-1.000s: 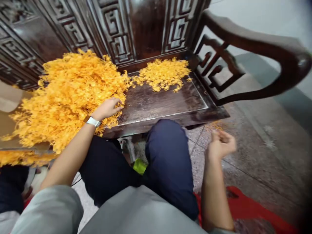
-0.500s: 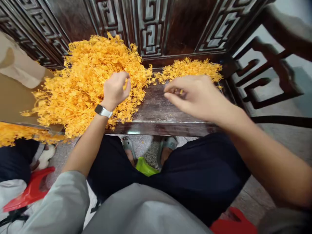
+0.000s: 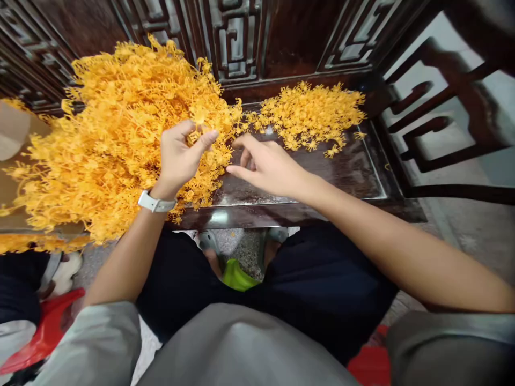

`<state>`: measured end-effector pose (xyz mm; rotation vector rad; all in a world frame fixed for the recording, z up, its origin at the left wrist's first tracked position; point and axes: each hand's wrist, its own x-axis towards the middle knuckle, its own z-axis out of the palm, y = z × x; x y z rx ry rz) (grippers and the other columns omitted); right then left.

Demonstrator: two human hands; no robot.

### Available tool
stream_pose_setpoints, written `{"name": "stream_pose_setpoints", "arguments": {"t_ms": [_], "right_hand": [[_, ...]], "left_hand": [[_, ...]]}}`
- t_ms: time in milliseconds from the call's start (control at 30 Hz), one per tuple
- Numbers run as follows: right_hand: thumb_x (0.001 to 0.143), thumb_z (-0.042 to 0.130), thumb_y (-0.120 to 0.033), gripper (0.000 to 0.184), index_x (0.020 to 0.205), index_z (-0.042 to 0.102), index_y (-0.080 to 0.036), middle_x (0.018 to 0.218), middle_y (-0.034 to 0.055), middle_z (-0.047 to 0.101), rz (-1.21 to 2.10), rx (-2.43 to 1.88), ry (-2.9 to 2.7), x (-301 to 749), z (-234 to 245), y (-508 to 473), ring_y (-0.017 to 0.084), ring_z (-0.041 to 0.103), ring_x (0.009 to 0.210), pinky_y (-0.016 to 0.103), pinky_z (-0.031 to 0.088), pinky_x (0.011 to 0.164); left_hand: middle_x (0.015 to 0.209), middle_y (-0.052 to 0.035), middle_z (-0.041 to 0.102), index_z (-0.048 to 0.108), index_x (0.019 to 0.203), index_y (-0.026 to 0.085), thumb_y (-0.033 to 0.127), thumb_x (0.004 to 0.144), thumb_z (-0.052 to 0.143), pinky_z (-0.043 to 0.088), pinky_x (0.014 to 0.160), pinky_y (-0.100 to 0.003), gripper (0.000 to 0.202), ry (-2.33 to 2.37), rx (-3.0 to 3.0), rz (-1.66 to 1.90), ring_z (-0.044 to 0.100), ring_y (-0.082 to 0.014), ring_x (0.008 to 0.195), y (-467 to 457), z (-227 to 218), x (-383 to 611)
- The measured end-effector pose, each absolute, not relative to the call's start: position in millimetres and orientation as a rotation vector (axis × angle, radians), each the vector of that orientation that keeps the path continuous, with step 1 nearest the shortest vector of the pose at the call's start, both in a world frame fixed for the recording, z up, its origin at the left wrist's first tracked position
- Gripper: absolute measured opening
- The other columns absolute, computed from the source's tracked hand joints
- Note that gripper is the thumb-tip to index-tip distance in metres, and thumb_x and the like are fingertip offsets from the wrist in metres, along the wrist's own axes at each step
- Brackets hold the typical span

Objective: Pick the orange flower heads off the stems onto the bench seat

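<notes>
A big heap of orange plastic sprigs (image 3: 104, 134) covers the left part of a dark carved wooden seat (image 3: 314, 177). A smaller, flatter pile of orange pieces (image 3: 314, 112) lies at the back right of the seat. My left hand (image 3: 179, 155), with a white watch on the wrist, is at the heap's right edge, fingers pinched on an orange sprig. My right hand (image 3: 265, 163) hovers just right of it over the bare wood, fingers curled toward the left hand; I cannot see anything in them.
The seat's carved backrest (image 3: 237, 37) and armrest (image 3: 442, 123) rise behind and to the right. A cardboard box (image 3: 12, 155) sits at far left. Below are my knees, a green object (image 3: 237, 276) on the floor, and a red stool (image 3: 44, 332) beside another person's leg.
My right hand came up from beside my knee, crossed over the seat and now sits lower, close to the left hand. My left hand lifted from the heap's edge with a sprig pinched.
</notes>
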<state>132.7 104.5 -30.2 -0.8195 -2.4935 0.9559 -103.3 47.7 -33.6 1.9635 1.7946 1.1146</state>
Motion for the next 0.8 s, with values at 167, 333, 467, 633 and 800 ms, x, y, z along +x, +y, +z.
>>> {"name": "stream_pose_setpoints", "arguments": {"t_ms": [167, 333, 467, 633, 800], "right_hand": [[0.089, 0.077, -0.039, 0.03, 0.109, 0.067, -0.019, 0.091, 0.0029, 0.069, 1.339, -0.527, -2.336, 126.6, -42.7, 116.2, 0.018, 0.06, 0.082, 0.033, 0.046, 0.074], [0.093, 0.071, -0.034, 0.02, 0.082, 0.064, -0.018, 0.079, 0.0004, 0.066, 1.678, -0.365, -2.115, 130.7, -55.6, 133.4, 0.014, 0.057, 0.072, 0.029, 0.047, 0.067], [0.091, 0.079, -0.044, 0.028, 0.086, 0.065, -0.02, 0.081, 0.0028, 0.072, 1.928, -0.606, -1.807, 138.7, -48.1, 140.6, 0.013, 0.06, 0.065, 0.03, 0.052, 0.062], [0.09, 0.082, -0.049, 0.036, 0.082, 0.06, -0.022, 0.079, 0.0046, 0.068, 2.02, -0.713, -1.533, 149.8, -31.2, 140.6, 0.017, 0.061, 0.068, 0.032, 0.052, 0.058], [0.094, 0.078, -0.054, 0.04, 0.08, 0.056, -0.022, 0.077, 0.0022, 0.061, 1.95, -0.761, -1.385, 153.3, -26.9, 144.7, 0.015, 0.057, 0.066, 0.03, 0.048, 0.057]], "left_hand": [[0.1, -0.0069, 0.076, 0.075, 0.112, 0.026, 0.07, 0.102, 0.053, 0.053, 0.098, -0.05, 0.05, 1.604, 2.255, 0.932, 0.068, -0.0274, 0.1, 25.4, -24.6, -59.1], [0.15, -0.0131, 0.06, 0.058, 0.149, 0.035, 0.074, 0.093, 0.065, 0.038, 0.12, -0.061, 0.069, 1.586, 2.534, 0.767, 0.05, -0.039, 0.145, 12.7, -28.5, -52.0], [0.167, -0.0171, 0.041, 0.035, 0.165, 0.032, 0.073, 0.088, 0.073, 0.036, 0.121, -0.061, 0.096, 1.883, 2.381, 0.728, 0.037, -0.0437, 0.156, 22.9, -42.3, -73.1], [0.132, -0.0212, 0.069, 0.036, 0.163, 0.014, 0.05, 0.097, 0.072, 0.044, 0.109, -0.055, 0.084, 1.977, 2.224, 0.37, 0.064, -0.0403, 0.124, 43.8, -64.5, -97.0], [0.113, -0.0163, 0.074, 0.061, 0.142, 0.016, 0.049, 0.091, 0.076, 0.049, 0.099, -0.05, 0.062, 2.005, 2.221, 0.052, 0.067, -0.0398, 0.113, 54.1, -57.5, -99.1]]}}
